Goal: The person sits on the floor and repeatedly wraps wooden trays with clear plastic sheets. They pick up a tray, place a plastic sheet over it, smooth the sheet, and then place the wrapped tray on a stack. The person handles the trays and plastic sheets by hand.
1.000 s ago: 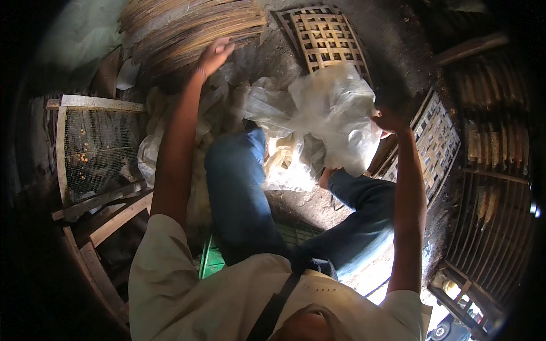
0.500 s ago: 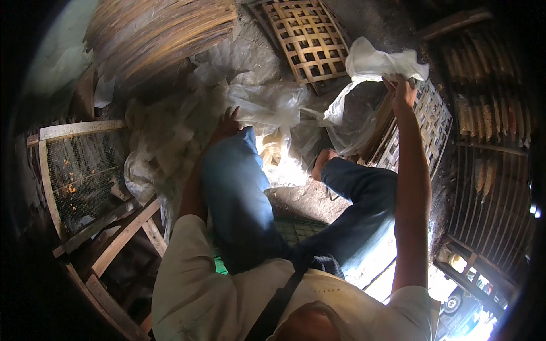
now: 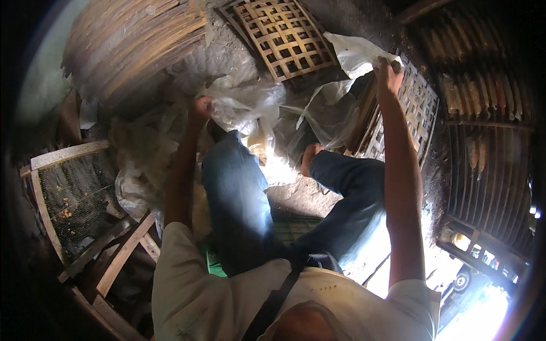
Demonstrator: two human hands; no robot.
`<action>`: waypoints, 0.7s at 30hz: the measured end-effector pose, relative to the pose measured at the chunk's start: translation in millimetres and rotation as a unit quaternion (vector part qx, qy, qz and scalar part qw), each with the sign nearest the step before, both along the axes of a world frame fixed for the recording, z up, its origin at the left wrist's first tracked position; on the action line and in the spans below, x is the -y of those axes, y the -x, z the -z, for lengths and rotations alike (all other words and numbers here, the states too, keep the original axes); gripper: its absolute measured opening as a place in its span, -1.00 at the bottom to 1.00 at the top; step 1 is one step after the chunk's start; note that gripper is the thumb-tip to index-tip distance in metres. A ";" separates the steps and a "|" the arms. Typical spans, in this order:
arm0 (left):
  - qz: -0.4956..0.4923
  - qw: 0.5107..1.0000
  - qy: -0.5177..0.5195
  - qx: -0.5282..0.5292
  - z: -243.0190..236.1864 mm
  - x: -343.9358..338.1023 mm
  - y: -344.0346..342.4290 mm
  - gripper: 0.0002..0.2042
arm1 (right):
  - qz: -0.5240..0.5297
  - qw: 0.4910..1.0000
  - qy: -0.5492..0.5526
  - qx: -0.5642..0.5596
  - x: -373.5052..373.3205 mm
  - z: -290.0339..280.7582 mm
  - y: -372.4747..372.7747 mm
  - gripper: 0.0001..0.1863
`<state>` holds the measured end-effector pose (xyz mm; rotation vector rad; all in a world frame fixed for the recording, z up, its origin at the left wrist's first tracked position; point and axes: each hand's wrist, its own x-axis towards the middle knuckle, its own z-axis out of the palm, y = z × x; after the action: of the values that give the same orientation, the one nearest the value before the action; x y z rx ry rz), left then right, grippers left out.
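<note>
Crumpled translucent plastic sheeting (image 3: 244, 108) across upper centre

The left hand (image 3: 200, 108) grips it, fingers curled; the right hand (image 3: 389, 75) pinches whitish plastic film (image 3: 354, 54) at upper right. Around: at least two woven bamboo-strip panels (image 3: 284, 40), one mesh-covered wooden frame (image 3: 68, 155) at left

A broad bundle of thin brown sticks (image 3: 133, 42) lies at the far left, and near it I see a woven bamboo panel (image 3: 286, 37) with square gaps. A second, paler woven panel (image 3: 414, 105) stands out on the right. Over on the left, a wood-framed mesh screen (image 3: 77, 199) carries small yellow-orange bits (image 3: 69, 213), just beside some rough wooden bars (image 3: 125, 256). Across on the right, long brownish pieces (image 3: 475, 153) show against a dark slatted structure (image 3: 489, 193); beyond its lower end, in bright daylight, I spot a vehicle wheel (image 3: 462, 280).
</note>
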<state>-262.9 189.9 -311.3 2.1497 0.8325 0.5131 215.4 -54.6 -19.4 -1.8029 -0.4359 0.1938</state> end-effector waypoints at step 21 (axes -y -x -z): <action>-0.167 0.961 0.125 0.183 -379.7 -49.1 100.6 -0.71 | -0.518 0.819 0.184 0.165 -113.0 31.0 211.0 -0.63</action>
<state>-363.5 239.0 68.4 1.6235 0.9907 0.8951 4.4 58.4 -50.4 -1.7841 -1.7199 0.7640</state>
